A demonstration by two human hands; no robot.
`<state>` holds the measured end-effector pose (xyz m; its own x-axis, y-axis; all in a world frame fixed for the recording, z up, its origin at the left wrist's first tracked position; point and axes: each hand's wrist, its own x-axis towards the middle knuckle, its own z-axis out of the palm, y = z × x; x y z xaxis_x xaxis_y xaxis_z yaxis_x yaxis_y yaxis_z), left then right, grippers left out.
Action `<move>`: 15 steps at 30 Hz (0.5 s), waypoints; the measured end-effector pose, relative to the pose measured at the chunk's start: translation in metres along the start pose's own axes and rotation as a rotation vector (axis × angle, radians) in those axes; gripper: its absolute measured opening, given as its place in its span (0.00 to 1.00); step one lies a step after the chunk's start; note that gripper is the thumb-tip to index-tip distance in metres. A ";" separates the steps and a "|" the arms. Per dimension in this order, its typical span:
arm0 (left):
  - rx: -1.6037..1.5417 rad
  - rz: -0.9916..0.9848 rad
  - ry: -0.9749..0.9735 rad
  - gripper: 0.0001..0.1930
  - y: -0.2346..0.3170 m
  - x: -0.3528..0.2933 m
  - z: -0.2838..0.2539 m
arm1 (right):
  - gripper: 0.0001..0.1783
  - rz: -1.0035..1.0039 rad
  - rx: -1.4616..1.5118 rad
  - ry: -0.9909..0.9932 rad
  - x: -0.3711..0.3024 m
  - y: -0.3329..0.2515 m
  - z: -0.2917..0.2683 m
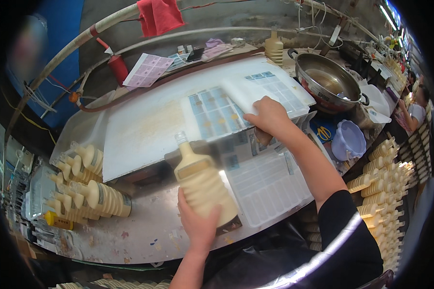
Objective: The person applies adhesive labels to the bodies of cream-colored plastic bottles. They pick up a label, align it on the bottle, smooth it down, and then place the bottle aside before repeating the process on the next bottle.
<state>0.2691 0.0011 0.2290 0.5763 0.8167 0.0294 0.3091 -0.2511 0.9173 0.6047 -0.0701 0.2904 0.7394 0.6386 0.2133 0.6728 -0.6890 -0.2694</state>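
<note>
My left hand (197,221) is wrapped around the lower part of a cream, ribbed bottle (205,185) with a clear neck. The bottle leans above the grey worktable and is slightly blurred. My right hand (270,118) is closed at the front edge of the raised white board (144,120). Its fingers pinch a white sheet (246,94), which looks lifted and blurred. Blue label sheets (212,111) lie flat on the board beside it. Something brown (263,137) shows under my right palm; I cannot make out what it is.
Several cream bottles (91,195) stand at the left, near a yellow container (59,220). A clear compartment tray (270,192) lies in front of the board. To the right are a metal pot (328,79), a lilac bucket (348,140) and more bottles (386,192). Another person sits far right.
</note>
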 end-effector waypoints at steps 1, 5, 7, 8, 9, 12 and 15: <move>-0.002 -0.005 -0.005 0.51 0.002 -0.001 -0.001 | 0.23 0.002 0.001 -0.024 0.004 0.001 0.001; -0.010 -0.053 -0.020 0.51 0.012 0.002 -0.003 | 0.17 0.038 -0.012 -0.009 0.027 0.022 0.002; -0.003 -0.031 -0.008 0.51 0.009 0.002 0.000 | 0.14 0.082 -0.033 0.041 0.041 0.049 -0.003; 0.006 -0.002 0.011 0.51 0.004 0.003 0.004 | 0.14 0.113 -0.023 0.056 0.046 0.062 -0.008; 0.013 0.032 0.034 0.52 0.001 0.004 0.006 | 0.16 0.103 -0.010 0.070 0.046 0.066 -0.021; 0.047 0.002 0.048 0.52 0.001 0.003 0.005 | 0.19 0.094 0.152 0.211 0.047 0.090 -0.018; 0.051 0.006 0.056 0.51 -0.002 0.002 0.005 | 0.18 0.099 0.212 0.202 0.049 0.112 -0.020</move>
<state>0.2735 0.0003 0.2252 0.5352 0.8427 0.0585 0.3447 -0.2811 0.8956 0.7170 -0.1228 0.2892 0.8055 0.4763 0.3526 0.5926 -0.6444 -0.4833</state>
